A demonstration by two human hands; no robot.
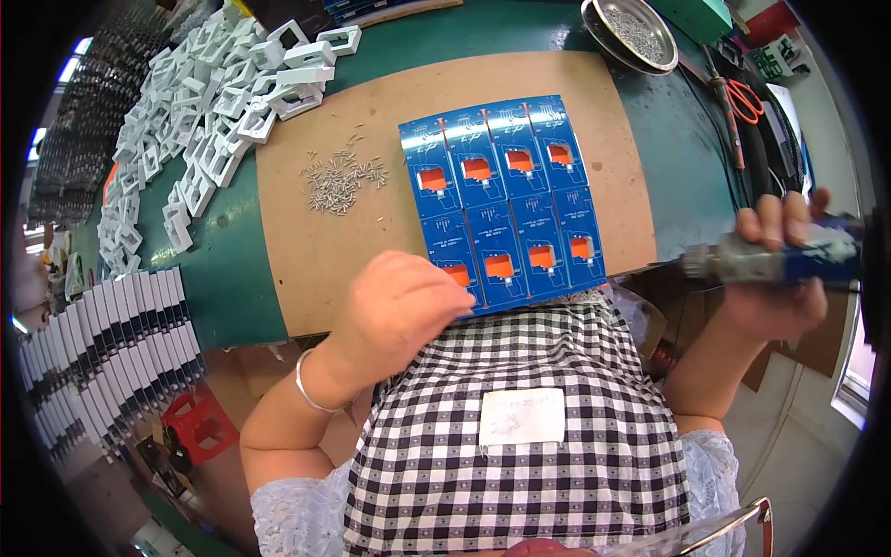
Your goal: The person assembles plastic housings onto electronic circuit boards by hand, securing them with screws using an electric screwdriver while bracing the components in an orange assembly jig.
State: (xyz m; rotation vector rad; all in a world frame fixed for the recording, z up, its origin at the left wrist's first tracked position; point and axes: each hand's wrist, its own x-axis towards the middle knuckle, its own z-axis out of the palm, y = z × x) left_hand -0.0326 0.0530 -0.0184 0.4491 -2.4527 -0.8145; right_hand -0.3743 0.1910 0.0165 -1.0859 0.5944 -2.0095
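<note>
A blue printed panel (506,223), marked off into several sections with orange-backed cutouts, lies on a brown board (371,260) in front of me. My left hand (399,306) is at the panel's lower left corner, its thumb and fingers pinched together; whatever they may hold is hidden. Off to the right, my right hand (775,311) grips a power screwdriver (826,255) with a grey front and a blue rear part. The screwdriver is held apart from the panel, its front end toward the left. Small silver screws (342,183) form a loose heap left of the panel.
White plastic frames (218,102) pile up at the far left of the green table (232,297). Rows of white and dark strips (121,325) stand nearer. A metal bowl of screws (636,32) sits at the back right, with orange-handled scissors (742,100) beyond. A red stool (200,427) stands below.
</note>
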